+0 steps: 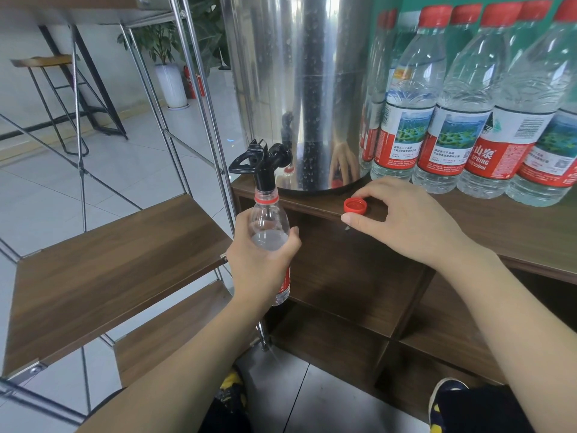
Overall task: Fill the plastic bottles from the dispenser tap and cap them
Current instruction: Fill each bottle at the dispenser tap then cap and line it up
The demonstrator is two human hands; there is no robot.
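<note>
On the worktop (515, 226) stands the steel dispenser (299, 89), its black tap (260, 164) entering the open bottle (268, 226) gripped by the left hand (259, 260), while the right hand (402, 217), fingers loosely curled, touches the red cap (355, 205).

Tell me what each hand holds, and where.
Left hand grips the bottle around its body, under the tap. Right hand holds nothing; its fingers are at the red cap.

Bright even daylight flooding in from the left, floor tiles (131, 157) glaring pale, steel dispenser (299, 89) mirroring streaky reflections, shadows staying soft, wide-angle lens bending shelf poles (199, 89) at edges, focus holding sharp
</note>
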